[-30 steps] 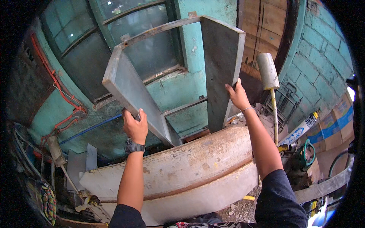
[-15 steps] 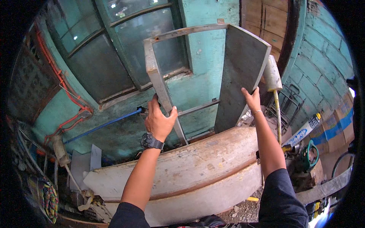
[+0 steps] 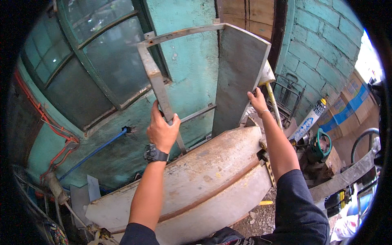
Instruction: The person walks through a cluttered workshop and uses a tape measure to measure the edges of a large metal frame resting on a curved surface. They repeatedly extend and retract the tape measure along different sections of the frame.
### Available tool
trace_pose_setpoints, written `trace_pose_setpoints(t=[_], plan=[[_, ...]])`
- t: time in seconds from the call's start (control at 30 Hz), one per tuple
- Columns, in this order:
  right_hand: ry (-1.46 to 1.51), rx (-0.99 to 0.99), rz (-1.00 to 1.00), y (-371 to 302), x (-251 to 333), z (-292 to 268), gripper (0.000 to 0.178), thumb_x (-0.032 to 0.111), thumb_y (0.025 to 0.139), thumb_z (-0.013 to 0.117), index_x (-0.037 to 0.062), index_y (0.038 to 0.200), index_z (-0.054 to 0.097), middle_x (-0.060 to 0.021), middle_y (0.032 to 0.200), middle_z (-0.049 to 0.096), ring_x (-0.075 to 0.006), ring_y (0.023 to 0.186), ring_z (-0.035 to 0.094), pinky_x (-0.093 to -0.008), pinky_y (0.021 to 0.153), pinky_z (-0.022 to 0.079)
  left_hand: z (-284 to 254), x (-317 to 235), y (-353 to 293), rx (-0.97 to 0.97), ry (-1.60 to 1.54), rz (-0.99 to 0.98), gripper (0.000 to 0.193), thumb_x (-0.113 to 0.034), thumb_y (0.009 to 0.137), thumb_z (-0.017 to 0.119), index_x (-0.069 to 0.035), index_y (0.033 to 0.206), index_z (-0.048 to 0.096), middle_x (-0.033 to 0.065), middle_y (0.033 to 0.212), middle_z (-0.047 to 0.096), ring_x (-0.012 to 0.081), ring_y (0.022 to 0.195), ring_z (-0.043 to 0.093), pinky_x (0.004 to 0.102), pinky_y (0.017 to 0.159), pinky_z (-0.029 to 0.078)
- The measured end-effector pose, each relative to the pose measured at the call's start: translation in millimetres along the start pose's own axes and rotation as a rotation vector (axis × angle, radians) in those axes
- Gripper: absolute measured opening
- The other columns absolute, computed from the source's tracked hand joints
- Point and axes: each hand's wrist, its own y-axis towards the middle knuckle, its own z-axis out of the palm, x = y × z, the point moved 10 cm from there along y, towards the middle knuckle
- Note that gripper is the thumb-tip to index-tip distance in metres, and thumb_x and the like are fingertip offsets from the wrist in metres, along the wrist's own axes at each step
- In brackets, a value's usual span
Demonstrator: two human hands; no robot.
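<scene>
A grey metal frame [image 3: 240, 69] stands upright against the teal wall, with an open left side and a solid panel on its right. My left hand [image 3: 162, 130] is wrapped round its narrow left post, a dark watch on the wrist. At the panel's front edge, my right hand [image 3: 257, 101] grips with the thumb on the near side. Below both arms lies a long, stained white panel [image 3: 204, 163] with a brown groove along it. It hides the foot of the frame.
A paint roller [image 3: 267, 75] leans just right of the frame. Behind my right arm are a folded trolley [image 3: 288, 94], a white-and-blue tube [image 3: 308, 120], a green bucket [image 3: 321, 143] and cardboard [image 3: 347, 104]. A blue pipe [image 3: 94, 153] slants along the wall at left, near a window [image 3: 114, 53].
The view has turned toward the right, so the frame and both hands appear further left. Both hands keep their grip on the frame.
</scene>
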Motion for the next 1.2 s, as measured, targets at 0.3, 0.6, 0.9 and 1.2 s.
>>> trace_pose_setpoints(t=[0.3,0.6,0.9,1.2], plan=[[-0.149,0.135,-0.189,-52,102,51,0.042,0.03,0.088,0.071,0.0029,0.118,0.059,-0.021,0.096,0.07,-0.0355,0.088,0.07,-0.0422,0.076,0.053,-68,95,-14,-0.073,-0.046,-0.124,0.038,-0.015,0.083,0.071,0.0,0.115,0.057,0.0229,0.104,0.068,0.0386,0.091,0.067,0.0439,0.078,0.052],[-0.186,0.159,-0.279,-70,120,67,0.032,0.026,0.092,0.067,0.0037,0.111,0.055,-0.0209,0.089,0.069,-0.0372,0.084,0.069,-0.042,0.071,0.052,-93,106,-30,-0.044,-0.212,-0.12,0.035,-0.017,0.088,0.073,0.006,0.111,0.059,0.0166,0.103,0.068,0.0244,0.091,0.063,0.0363,0.084,0.048],[-0.302,0.108,-0.216,-65,137,69,0.036,0.029,0.091,0.067,0.0008,0.112,0.06,-0.0215,0.09,0.07,-0.037,0.085,0.069,-0.0428,0.074,0.052,-67,124,21,-0.018,-0.113,-0.078,0.031,-0.019,0.087,0.072,0.007,0.102,0.061,0.0214,0.098,0.069,0.0289,0.09,0.067,0.0384,0.08,0.05],[-0.411,0.071,-0.393,-108,209,135,0.038,0.028,0.091,0.069,0.0018,0.117,0.058,-0.0213,0.087,0.07,-0.0369,0.078,0.069,-0.0404,0.067,0.052,-127,213,41,-0.025,-0.095,-0.238,0.032,-0.011,0.088,0.069,0.006,0.112,0.057,0.0182,0.103,0.067,0.0253,0.094,0.064,0.0356,0.084,0.049]])
